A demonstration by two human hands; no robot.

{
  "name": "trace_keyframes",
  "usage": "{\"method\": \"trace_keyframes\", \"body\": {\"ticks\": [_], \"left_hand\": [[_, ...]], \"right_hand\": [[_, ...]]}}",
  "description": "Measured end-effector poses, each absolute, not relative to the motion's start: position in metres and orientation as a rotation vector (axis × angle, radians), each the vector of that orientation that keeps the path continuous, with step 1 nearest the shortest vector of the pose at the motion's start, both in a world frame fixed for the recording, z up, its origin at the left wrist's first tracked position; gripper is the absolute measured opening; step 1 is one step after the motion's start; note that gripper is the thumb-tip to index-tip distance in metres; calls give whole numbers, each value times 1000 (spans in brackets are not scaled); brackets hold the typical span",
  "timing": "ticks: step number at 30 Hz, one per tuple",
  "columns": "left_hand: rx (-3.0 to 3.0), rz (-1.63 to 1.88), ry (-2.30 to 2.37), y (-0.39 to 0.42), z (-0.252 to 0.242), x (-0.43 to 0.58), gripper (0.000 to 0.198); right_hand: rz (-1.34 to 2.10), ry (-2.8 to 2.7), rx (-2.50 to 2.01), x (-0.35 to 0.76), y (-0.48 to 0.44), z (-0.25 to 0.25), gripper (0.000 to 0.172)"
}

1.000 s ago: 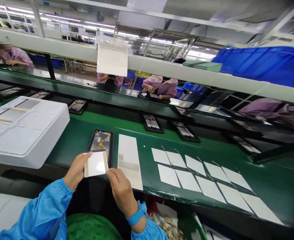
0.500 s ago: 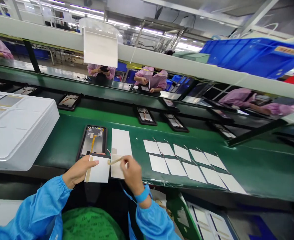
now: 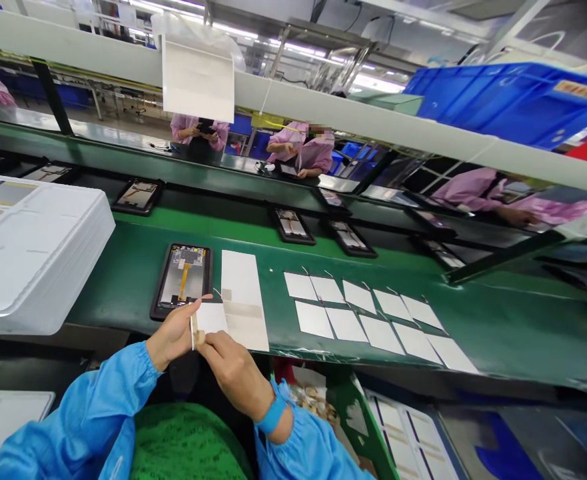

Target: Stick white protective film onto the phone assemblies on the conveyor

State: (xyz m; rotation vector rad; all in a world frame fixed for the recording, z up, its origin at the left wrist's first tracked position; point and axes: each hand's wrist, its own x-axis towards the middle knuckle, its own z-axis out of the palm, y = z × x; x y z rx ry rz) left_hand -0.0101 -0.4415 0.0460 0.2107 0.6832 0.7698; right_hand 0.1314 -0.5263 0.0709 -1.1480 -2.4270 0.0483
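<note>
My left hand [image 3: 172,335] is closed on a flat white battery pack [image 3: 211,317] with a dark top edge and thin wires, held tilted above the bench edge. My right hand [image 3: 238,372] pinches a strip of tan tape [image 3: 199,335] at the battery's lower left edge. How much of that strip still sticks to the battery is hidden by the fingers. Just beyond lies an opened tablet [image 3: 184,277] with an orange ribbon cable, its back facing up. Beside it on the bench is a long white sheet [image 3: 243,275] with tan patches, partly behind the battery.
Two rows of white battery packs [image 3: 347,325] lie on the green bench [image 3: 513,333] to the right. Stacked white trays [image 3: 48,253] stand at left. Several open tablets [image 3: 293,225] line the belt beyond. A green box [image 3: 368,427] sits below. Co-workers in pink sit opposite.
My right hand has moved left and down, from a tan strip at the battery's right side to its left edge. My left hand has shifted right and tilted the battery.
</note>
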Motion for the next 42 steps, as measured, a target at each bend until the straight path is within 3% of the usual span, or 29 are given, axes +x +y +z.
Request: {"method": "trace_keyframes", "body": {"ticks": [5, 10, 18, 24, 32, 38, 42], "left_hand": [[223, 820, 698, -441, 43, -5, 41], [269, 776, 641, -448, 43, 3, 42], [296, 467, 383, -483, 53, 30, 58], [259, 556, 445, -489, 51, 55, 50], [278, 632, 619, -502, 47, 73, 46], [322, 547, 476, -512, 39, 74, 48], [300, 422, 395, -516, 40, 69, 56]], "right_hand": [[-115, -2481, -1098, 134, -525, 76, 32], [-204, -2409, -1109, 134, -529, 67, 21], [154, -1748, -1396, 175, -550, 51, 13], [205, -2010, -1401, 172, -592, 58, 16], [-16, -2172, -1490, 178, -597, 51, 20], [217, -1720, -1590, 188, -593, 45, 14], [181, -1186, -1833, 247, -610, 23, 13]]}}
